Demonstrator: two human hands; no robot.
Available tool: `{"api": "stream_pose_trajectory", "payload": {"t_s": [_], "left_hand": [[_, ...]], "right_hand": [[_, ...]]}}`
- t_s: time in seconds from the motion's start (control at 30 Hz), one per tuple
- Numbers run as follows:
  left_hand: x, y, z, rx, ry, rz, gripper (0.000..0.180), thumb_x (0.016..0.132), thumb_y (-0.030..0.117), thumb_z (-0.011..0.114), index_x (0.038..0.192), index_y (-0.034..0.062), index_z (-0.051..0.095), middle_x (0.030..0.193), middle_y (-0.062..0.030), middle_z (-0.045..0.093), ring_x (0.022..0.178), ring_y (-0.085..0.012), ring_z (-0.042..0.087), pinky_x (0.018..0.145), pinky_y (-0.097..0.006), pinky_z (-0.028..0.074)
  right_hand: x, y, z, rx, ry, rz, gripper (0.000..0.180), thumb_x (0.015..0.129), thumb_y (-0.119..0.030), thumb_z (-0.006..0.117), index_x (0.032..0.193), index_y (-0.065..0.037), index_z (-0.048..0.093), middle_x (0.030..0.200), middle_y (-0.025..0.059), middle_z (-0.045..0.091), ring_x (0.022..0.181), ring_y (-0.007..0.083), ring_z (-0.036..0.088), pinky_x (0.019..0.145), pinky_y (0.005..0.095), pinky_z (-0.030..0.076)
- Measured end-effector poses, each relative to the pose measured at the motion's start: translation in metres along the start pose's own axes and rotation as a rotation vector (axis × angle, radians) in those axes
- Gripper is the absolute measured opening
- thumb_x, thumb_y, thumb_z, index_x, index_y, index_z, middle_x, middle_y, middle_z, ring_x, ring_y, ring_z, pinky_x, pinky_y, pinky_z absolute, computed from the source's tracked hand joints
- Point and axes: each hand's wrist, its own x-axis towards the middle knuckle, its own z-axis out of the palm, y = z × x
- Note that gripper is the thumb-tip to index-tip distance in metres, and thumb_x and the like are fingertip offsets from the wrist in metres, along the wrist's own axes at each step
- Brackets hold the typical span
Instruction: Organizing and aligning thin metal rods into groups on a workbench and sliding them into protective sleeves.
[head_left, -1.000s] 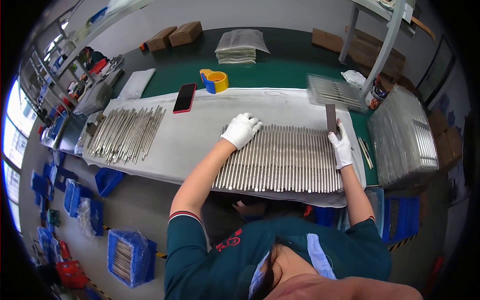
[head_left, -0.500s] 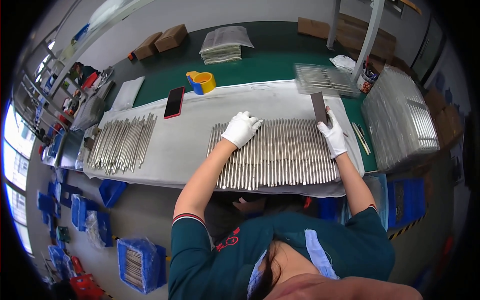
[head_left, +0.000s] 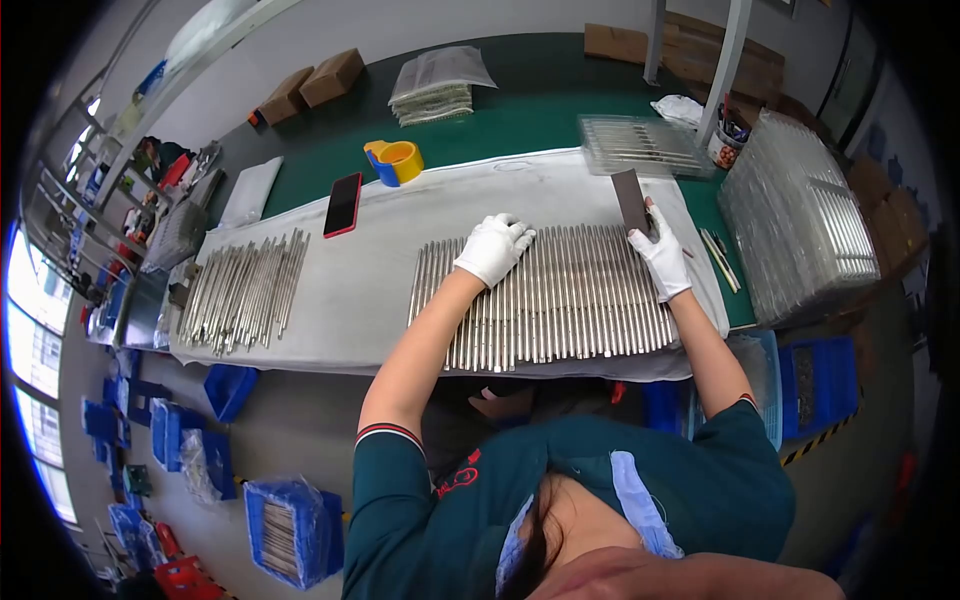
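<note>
A wide row of metal rods (head_left: 555,295) lies side by side on the grey cloth (head_left: 370,270) that covers the near half of the bench, directly in front of the person. The left hand (head_left: 493,248), in a white glove, rests flat on the rods near the row's upper left, fingers spread and holding nothing. The right hand (head_left: 662,258), also gloved, has its fingers closed around the lower end of a dark flat plate (head_left: 631,199), which stands up over the far right corner of the row.

Compared with a second ago, the hands have hardly shifted on the rods: the left palm is in the same spot and the right keeps the same pinch on the plate (the whole scene has slid a little in the view, which looks like head movement rather than hand movement).

Further left on the cloth lies a second, looser batch of rods (head_left: 243,290), well apart from the first. Beyond the cloth, on the green mat (head_left: 520,110), sit a red phone (head_left: 343,203), a yellow and blue tape roll (head_left: 396,161) and a stack of papers (head_left: 436,87). To the right stand clear plastic trays (head_left: 800,225), and a blue bin (head_left: 292,525) sits on the floor.
</note>
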Motion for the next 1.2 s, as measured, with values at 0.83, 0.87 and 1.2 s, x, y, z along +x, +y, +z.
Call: {"api": "stream_pose_trajectory", "payload": {"t_s": [0.83,0.87,1.2], "left_hand": [[-0.085,0.03,-0.077,0.061,0.041,-0.117,0.052,0.089,0.046,0.055,0.12,0.0048,0.059,0.124,-0.0152,0.058,0.118,-0.0337,0.05,0.102,-0.045,0.036],[-0.101,0.036,-0.085,0.098,0.018,-0.133,0.057,0.086,0.049,0.057,0.121,0.0043,0.058,0.124,-0.016,0.057,0.118,-0.0352,0.05,0.103,-0.045,0.036],[-0.144,0.082,-0.074,0.101,-0.162,-0.076,0.094,0.06,0.069,0.064,0.126,0.0023,0.052,0.126,-0.0213,0.052,0.117,-0.0396,0.047,0.103,-0.051,0.031]], "right_hand": [[-0.002,-0.02,0.0,-0.003,0.028,0.039,0.065,0.086,-0.015,0.068,0.14,0.002,0.037,0.12,0.0152,0.058,0.101,0.0155,0.06,0.088,0.0273,0.047],[-0.001,-0.019,0.0,0.034,0.061,0.019,0.065,0.086,-0.015,0.068,0.141,0.002,0.037,0.124,0.0157,0.055,0.106,0.0162,0.058,0.091,0.0272,0.046],[-0.007,-0.025,-0.012,-0.005,0.24,-0.054,0.064,0.088,-0.013,0.066,0.142,0.0,0.034,0.12,0.0116,0.058,0.103,0.0143,0.058,0.089,0.0265,0.047]]}}
